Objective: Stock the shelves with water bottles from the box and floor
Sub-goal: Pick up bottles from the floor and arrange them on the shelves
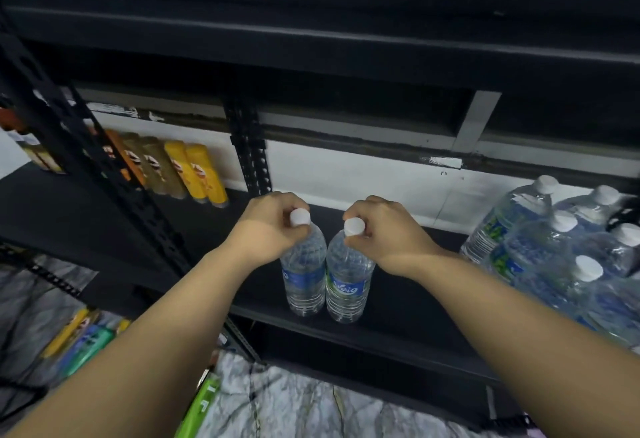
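Two upright bottles (325, 281) on shelf (408, 302)

2 bottles (325, 285) side by side on shelf (408, 313); bottle cluster (561, 247) right, seemingly touching.

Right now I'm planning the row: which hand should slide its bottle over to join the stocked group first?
Right hand. Its bottle stands nearer the stocked bottles at the right of the shelf; the left hand's bottle would be blocked behind it.
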Available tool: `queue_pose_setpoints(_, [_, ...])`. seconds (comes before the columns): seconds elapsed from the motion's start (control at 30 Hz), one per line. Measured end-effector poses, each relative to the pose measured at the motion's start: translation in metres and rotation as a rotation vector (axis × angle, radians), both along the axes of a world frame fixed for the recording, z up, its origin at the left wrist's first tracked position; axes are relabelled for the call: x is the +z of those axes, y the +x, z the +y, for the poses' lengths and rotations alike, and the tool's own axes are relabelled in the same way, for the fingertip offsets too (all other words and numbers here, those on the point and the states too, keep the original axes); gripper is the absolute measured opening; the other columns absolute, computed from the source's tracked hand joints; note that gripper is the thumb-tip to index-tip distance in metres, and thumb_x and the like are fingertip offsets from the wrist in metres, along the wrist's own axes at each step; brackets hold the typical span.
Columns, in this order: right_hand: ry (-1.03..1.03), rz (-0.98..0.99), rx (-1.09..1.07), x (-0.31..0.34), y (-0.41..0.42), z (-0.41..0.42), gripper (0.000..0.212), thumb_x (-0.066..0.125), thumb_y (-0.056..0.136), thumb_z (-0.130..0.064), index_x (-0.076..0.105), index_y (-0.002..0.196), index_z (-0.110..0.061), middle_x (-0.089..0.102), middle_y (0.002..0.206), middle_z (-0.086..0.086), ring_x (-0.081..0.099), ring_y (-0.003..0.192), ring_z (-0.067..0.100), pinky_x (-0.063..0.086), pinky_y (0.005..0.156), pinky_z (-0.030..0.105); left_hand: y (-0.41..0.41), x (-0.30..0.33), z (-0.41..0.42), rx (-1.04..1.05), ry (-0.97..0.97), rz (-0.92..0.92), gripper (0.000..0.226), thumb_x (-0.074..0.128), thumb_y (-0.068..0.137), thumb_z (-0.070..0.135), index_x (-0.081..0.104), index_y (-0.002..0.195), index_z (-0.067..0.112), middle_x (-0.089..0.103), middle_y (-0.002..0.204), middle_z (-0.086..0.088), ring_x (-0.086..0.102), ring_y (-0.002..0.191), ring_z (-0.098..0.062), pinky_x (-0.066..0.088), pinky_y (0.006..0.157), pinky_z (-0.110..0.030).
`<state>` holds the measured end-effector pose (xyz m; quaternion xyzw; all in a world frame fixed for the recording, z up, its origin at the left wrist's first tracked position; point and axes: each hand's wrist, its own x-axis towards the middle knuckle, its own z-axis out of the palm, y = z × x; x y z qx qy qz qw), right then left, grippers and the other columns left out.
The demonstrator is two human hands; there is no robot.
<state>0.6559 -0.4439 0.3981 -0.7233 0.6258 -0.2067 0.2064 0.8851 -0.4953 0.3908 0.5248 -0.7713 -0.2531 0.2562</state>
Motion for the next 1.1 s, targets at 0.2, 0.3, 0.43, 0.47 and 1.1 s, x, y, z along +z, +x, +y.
queue_pose_setpoints(0.2, [-0.042, -0.125, -0.06, -0.021, -0.003, 0.012, 0.027, 0.071, 0.091, -0.027, 0.067, 0.116, -0.037, 0.056, 0.107, -0.014, 0.059, 0.096, 0.013, 0.05, 0.086, 0.033, 0.014, -0.007, -0.006, -0.096, 0.046, -0.009, 0.036, 0.077, 0.085, 0.031, 0.071, 0.121, 0.033, 0.068, 0.112, 0.01, 0.069, 0.102, -0.013, 0.058, 0.094, -0.039])
queue_pose_setpoints(0.3, [-0.043, -0.149, -0.083, -0.024, -0.001, 0.014, 0.031, 0.072, 0.091, -0.028, 0.067, 0.12, -0.038, 0.056, 0.109, -0.016, 0.06, 0.1, 0.013, 0.05, 0.087, 0.032, 0.016, -0.005, -0.006, -0.118, 0.11, 0.013, 0.042, 0.076, 0.092, 0.027, 0.067, 0.133, 0.031, 0.071, 0.123, 0.012, 0.068, 0.113, -0.008, 0.056, 0.103, -0.04])
queue_pose_setpoints(0.43, [-0.062, -0.143, -0.102, -0.026, 0.002, 0.013, 0.032, 0.074, 0.091, -0.027, 0.067, 0.121, -0.036, 0.058, 0.11, -0.012, 0.06, 0.096, 0.013, 0.049, 0.084, 0.031, 0.016, -0.004, -0.005, -0.096, 0.089, 0.011, 0.025, 0.081, 0.089, 0.025, 0.074, 0.113, 0.028, 0.076, 0.107, 0.009, 0.071, 0.102, -0.01, 0.058, 0.096, -0.042])
queue_pose_setpoints(0.47, [-0.063, -0.141, -0.104, -0.027, 0.002, 0.013, 0.031, 0.074, 0.091, -0.027, 0.067, 0.12, -0.037, 0.058, 0.109, -0.012, 0.06, 0.094, 0.013, 0.049, 0.083, 0.031, 0.015, -0.003, -0.004, -0.077, 0.076, 0.006, 0.022, 0.082, 0.087, 0.028, 0.074, 0.108, 0.027, 0.075, 0.102, 0.008, 0.071, 0.098, -0.012, 0.059, 0.092, -0.042])
queue_pose_setpoints(1.1, [-0.049, -0.18, -0.134, -0.033, 0.001, 0.016, 0.06, 0.085, 0.082, -0.031, 0.058, 0.135, -0.035, 0.06, 0.125, -0.01, 0.058, 0.11, 0.014, 0.05, 0.095, 0.035, 0.02, -0.029, -0.002, -0.046, -0.004, 0.115, 0.042, 0.083, 0.077, 0.048, 0.072, 0.114, 0.031, 0.07, 0.107, 0.006, 0.069, 0.101, -0.014, 0.058, 0.092, -0.043])
